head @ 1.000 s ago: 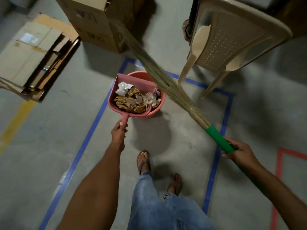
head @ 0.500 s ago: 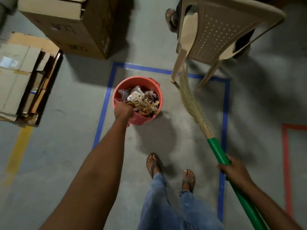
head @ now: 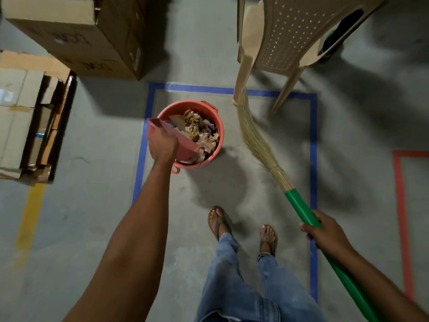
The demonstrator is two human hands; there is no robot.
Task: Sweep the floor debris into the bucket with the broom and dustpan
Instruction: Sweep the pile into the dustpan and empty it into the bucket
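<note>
- Left hand [head: 162, 145]: fingers curled round the handle of the pink dustpan [head: 185, 143], knuckles up. The handle itself is hidden under the hand.
- Dustpan is tipped over the near-left rim of the red bucket [head: 220, 135], with its mouth facing into the bucket.
- Debris [head: 199, 130]: dry leaves and crumpled scraps lie heaped inside the bucket, close to the rim.
- Bucket stands on the grey floor [head: 104, 182] inside the blue tape rectangle [head: 313, 159], toward its far-left corner.
- Right hand [head: 325, 231]: wrapped round the green handle of the broom [head: 299, 205].
- Broom slants away to the right of the bucket. Its bristle tips are just beside the front leg of the beige plastic chair [head: 290, 38]; cannot tell whether they touch.
- Cardboard box [head: 76, 31] is at far left.
- Sandalled feet [head: 218, 221] stand inside the tape.
</note>
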